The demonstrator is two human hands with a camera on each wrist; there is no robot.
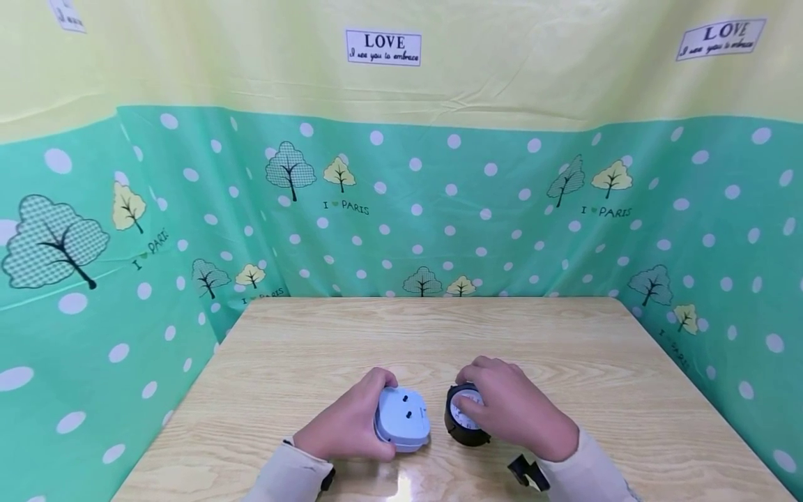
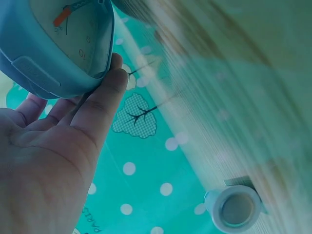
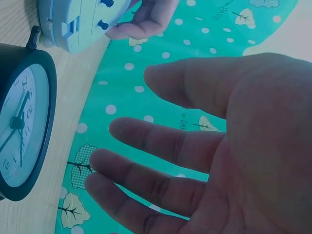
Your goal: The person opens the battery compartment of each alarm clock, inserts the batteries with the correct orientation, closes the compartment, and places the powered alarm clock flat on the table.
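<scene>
Backdrop: head view; a green-and-yellow curtain (image 1: 439, 188) hangs behind and beside a wood-grain table (image 1: 351, 328).
Blue clock (image 1: 401, 427): at the near part of the table, left of the black clock (image 1: 464, 435), side by side but apart.
Left hand (image 1: 354, 424): grasping the blue clock by its side, thumb at the near edge, a finger at the far one; this hold seems to leave the back and its two knobs (image 1: 409, 415) bare.
Right hand (image 1: 511, 408): over the black clock, thumb before its dial.
Blue casing: left wrist view; it holds a pale face (image 2: 80, 46) with an orange hand.
Round thing (image 2: 217, 210): pale, lower right; whether it is a container cannot be told.
Black casing: right wrist view; it encloses a white dial (image 3: 30, 146) with dark hands, turned toward the palm.
Right fingers: released, loosely extended, apart from the black clock, which appears to rest unsupported by them.
</scene>
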